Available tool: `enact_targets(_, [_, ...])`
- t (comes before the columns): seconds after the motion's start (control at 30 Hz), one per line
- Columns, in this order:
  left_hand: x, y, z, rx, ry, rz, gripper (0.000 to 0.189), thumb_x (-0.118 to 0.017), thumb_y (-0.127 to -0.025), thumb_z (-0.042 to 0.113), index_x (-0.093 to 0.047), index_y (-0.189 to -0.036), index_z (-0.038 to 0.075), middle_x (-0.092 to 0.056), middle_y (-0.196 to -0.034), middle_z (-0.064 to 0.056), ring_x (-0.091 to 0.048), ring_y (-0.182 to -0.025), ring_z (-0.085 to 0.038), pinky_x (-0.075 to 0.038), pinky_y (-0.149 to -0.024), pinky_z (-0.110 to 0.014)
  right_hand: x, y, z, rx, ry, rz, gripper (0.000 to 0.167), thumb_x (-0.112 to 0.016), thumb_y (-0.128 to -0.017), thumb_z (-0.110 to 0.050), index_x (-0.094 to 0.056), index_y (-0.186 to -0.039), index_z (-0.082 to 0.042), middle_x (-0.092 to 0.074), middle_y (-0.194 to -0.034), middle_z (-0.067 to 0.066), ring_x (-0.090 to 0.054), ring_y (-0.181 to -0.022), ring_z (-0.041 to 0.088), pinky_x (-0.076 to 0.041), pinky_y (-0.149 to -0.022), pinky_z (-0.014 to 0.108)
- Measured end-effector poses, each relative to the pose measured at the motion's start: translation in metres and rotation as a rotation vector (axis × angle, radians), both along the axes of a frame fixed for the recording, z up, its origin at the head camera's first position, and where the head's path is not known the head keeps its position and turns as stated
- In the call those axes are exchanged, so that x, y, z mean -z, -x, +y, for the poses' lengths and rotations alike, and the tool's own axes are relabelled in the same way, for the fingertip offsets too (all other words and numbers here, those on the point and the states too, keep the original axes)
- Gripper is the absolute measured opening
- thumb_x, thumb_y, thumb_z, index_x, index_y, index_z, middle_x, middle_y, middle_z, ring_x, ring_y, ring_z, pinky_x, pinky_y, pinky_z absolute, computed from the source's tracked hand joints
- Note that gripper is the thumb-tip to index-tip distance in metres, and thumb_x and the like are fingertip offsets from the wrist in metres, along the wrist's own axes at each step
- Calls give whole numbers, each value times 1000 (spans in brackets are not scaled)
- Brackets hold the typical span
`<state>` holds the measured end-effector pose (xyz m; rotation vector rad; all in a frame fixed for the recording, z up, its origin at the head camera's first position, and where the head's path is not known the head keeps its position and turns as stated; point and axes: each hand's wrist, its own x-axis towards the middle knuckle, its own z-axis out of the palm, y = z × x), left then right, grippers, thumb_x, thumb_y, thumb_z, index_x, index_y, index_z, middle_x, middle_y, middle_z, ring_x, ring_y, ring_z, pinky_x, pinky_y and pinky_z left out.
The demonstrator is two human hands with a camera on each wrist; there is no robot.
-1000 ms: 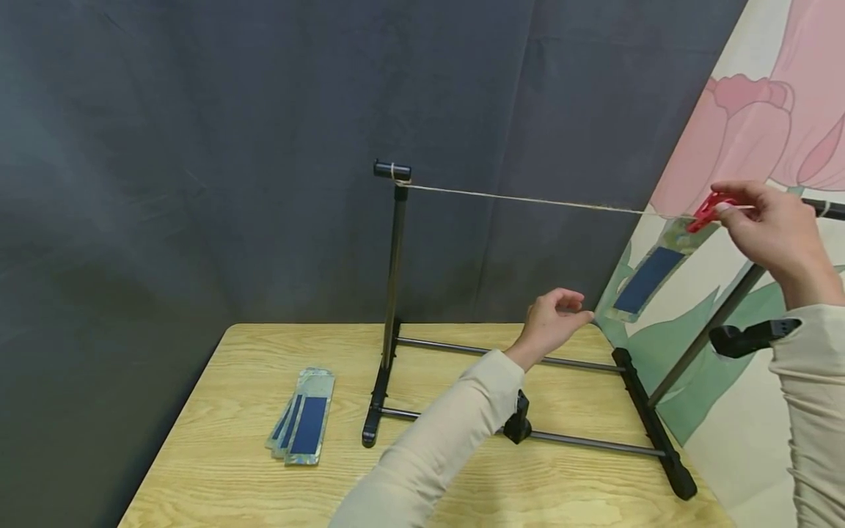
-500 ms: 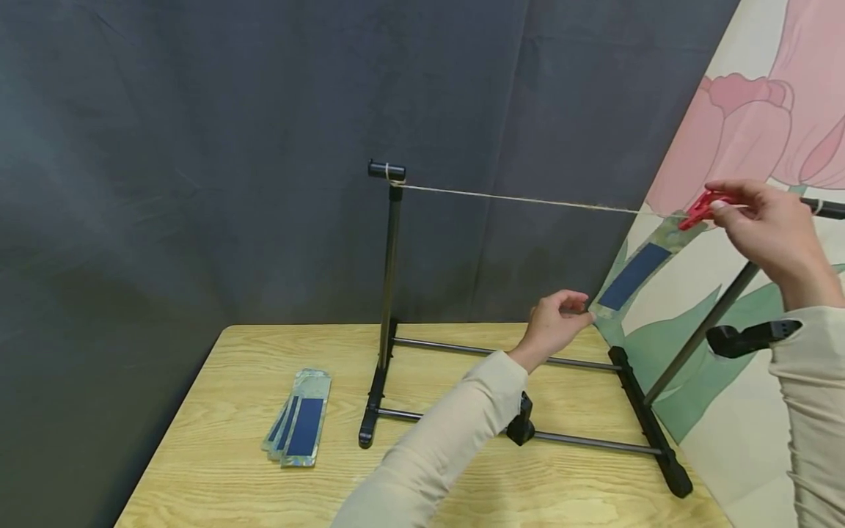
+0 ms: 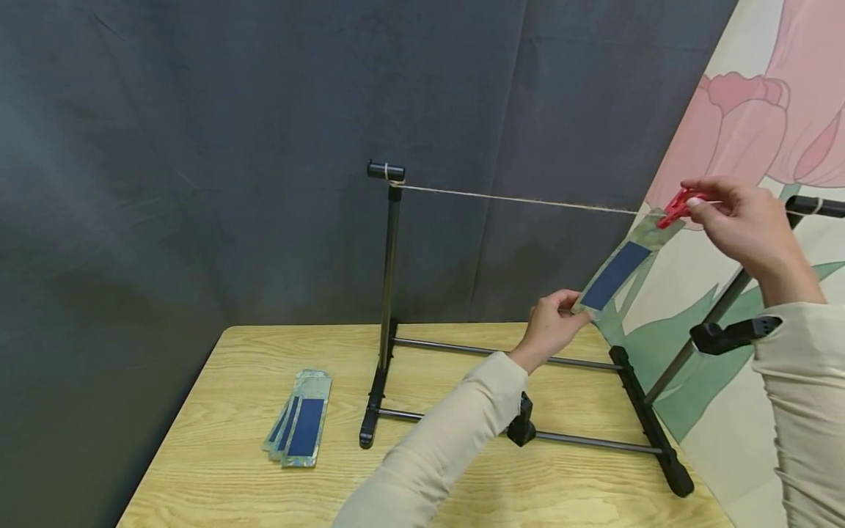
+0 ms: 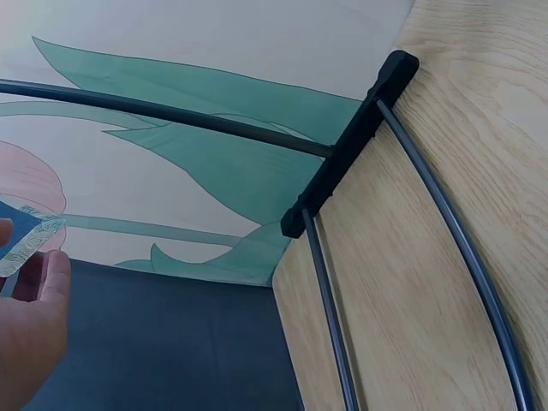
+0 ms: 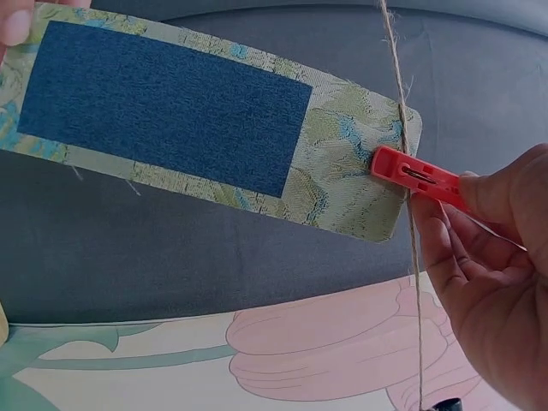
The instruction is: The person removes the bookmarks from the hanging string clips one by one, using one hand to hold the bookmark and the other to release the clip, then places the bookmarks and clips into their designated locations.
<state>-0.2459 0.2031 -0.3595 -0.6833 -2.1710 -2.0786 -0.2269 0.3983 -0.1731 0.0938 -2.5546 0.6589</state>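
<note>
A patterned fabric bookmark (image 3: 615, 276) with a dark blue panel slants down from the twine (image 3: 515, 198). At its upper end, a red clothespin (image 5: 418, 177) overlaps both bookmark and twine. My right hand (image 3: 752, 231) pinches the clothespin's handle end between thumb and fingers. My left hand (image 3: 551, 323) holds the bookmark's lower corner between thumb and fingers, pulling it out to the left. In the right wrist view, left fingertips (image 5: 15, 26) lie on the bookmark's far end.
A black metal stand (image 3: 386, 271) with two uprights carries the twine above the wooden table (image 3: 218, 411). Several similar bookmarks (image 3: 306, 429) lie fanned at the table's left. A dark curtain (image 3: 264, 161) hangs behind, and a flower-painted wall (image 3: 746, 132) stands at right.
My right hand has slid the clothespin and bookmark leftward along the twine. The bookmark's lower end has swung to my left hand, which now grips it.
</note>
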Motion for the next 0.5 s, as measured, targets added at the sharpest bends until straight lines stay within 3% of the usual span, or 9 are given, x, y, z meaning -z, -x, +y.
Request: enact_targets(0.5, [1,0,-3,-3,-33,23,21,-66,-91,6,-70,-112,7,-65,-84,7,-57,-71,0,-49,-62,-14,3,-2,-3,-38,59,3,43,-49,-101,-25,-51,-138,-2,-49,-90,-28,-49,-76,-16,-40,-61,2])
